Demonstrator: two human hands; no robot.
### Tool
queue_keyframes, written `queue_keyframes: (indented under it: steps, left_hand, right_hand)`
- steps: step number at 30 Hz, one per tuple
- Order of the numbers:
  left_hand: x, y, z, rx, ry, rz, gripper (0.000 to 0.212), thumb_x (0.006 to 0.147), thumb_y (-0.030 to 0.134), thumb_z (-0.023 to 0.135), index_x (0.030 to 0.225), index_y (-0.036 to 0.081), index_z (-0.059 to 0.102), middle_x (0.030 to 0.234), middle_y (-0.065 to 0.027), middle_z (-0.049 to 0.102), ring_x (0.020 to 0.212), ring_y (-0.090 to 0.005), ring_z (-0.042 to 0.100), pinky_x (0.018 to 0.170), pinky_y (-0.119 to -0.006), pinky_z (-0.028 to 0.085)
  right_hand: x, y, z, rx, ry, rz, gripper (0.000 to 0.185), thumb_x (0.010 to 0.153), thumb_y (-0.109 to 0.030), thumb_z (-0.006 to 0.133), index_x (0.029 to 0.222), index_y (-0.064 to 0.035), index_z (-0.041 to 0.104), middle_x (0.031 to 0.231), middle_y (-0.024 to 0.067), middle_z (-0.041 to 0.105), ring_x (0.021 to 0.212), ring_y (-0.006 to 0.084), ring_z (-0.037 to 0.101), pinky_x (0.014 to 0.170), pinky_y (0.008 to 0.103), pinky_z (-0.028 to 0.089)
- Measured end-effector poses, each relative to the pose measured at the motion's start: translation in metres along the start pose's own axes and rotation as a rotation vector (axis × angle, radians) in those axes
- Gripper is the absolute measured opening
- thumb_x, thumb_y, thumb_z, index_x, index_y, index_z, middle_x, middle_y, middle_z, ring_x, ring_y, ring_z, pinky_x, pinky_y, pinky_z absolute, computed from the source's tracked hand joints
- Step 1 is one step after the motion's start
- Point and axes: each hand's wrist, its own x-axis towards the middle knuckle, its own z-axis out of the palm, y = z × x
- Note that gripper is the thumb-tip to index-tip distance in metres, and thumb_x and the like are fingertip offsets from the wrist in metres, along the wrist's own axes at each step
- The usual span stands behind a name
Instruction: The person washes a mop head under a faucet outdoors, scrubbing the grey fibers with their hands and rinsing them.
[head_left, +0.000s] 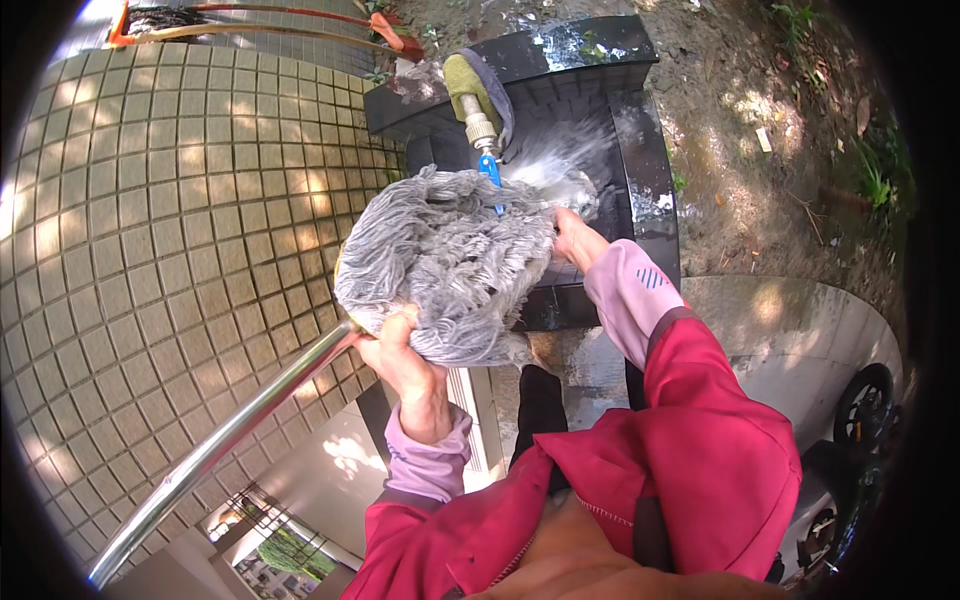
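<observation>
A grey string mop head (465, 262) spreads out before me, strands facing up, over a dark tiled basin (655, 187). My left hand (405, 352) grips the mop where the head meets its shiny metal handle (225, 442), thumb over the strands. The handle slants down to the lower left. My right hand (577, 236) holds the mop head's right edge; its fingertips are hidden by strands. Just beyond the mop, a metal tap (478, 126) with a blue lever (490, 168) is running. Water (574, 154) sprays to the right inside the basin.
A tiled wall (187, 187) runs along the left. Yellow-green and grey cloths (480, 82) hang over the tap's pipe. Long-handled tools (262, 28) lie beyond the wall. Bare soil (757, 150) borders the basin on the right, and a vehicle wheel (862, 405) shows at lower right.
</observation>
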Motion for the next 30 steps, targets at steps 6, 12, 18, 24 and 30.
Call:
queue_keyframes:
  steps: [6, 12, 18, 24, 30]
  left_hand:
    - [-0.003, -0.009, -0.033, -0.009, 0.048, 0.010, 0.051, 0.059, -0.006, 0.048, 0.110, 0.000, 0.041, 0.101, -0.0131, 0.050, 0.087, -0.0244, 0.053, 0.077, -0.034, 0.044]
    - [-0.046, -0.028, -0.087, 0.097, 0.086, -0.125, 0.054, 0.058, -0.005, 0.048, 0.112, -0.005, 0.039, 0.104, -0.0149, 0.049, 0.092, -0.0249, 0.051, 0.082, -0.035, 0.041]
    - [-0.080, -0.059, -0.150, -0.067, 0.156, -0.187, 0.052, 0.061, -0.009, 0.047, 0.112, -0.003, 0.040, 0.104, -0.0120, 0.049, 0.094, -0.0236, 0.050, 0.085, -0.034, 0.039]
    - [-0.099, -0.058, -0.205, -0.119, 0.147, -0.233, 0.053, 0.062, -0.007, 0.046, 0.114, -0.004, 0.039, 0.108, -0.0143, 0.049, 0.098, -0.0265, 0.049, 0.088, -0.037, 0.037]
    - [-0.115, -0.010, -0.248, -0.134, 0.143, -0.174, 0.056, 0.060, -0.005, 0.047, 0.115, -0.003, 0.038, 0.109, -0.0154, 0.048, 0.100, -0.0277, 0.048, 0.090, -0.037, 0.035]
  right_hand:
    - [-0.015, 0.033, 0.007, -0.031, 0.155, -0.107, 0.030, 0.081, -0.021, 0.046, 0.103, -0.0002, 0.048, 0.103, 0.0130, 0.054, 0.095, 0.0267, 0.052, 0.082, 0.0478, 0.041]
    - [0.003, 0.059, -0.039, 0.017, 0.099, -0.132, 0.035, 0.073, -0.013, 0.060, 0.102, 0.0028, 0.048, 0.094, 0.0148, 0.056, 0.084, 0.0280, 0.057, 0.071, 0.0469, 0.048]
    - [0.005, 0.100, -0.060, -0.054, 0.225, -0.208, 0.037, 0.072, -0.018, 0.062, 0.101, 0.0025, 0.050, 0.093, 0.0144, 0.057, 0.083, 0.0282, 0.056, 0.071, 0.0472, 0.047]
    - [0.006, 0.143, -0.071, -0.032, 0.335, -0.160, 0.028, 0.083, -0.021, 0.047, 0.099, 0.0006, 0.052, 0.096, 0.0145, 0.057, 0.086, 0.0303, 0.055, 0.075, 0.0505, 0.045]
    - [-0.021, 0.211, -0.075, -0.023, 0.114, -0.102, 0.028, 0.082, -0.024, 0.049, 0.100, -0.0028, 0.053, 0.096, 0.0130, 0.057, 0.088, 0.0286, 0.054, 0.078, 0.0479, 0.044]
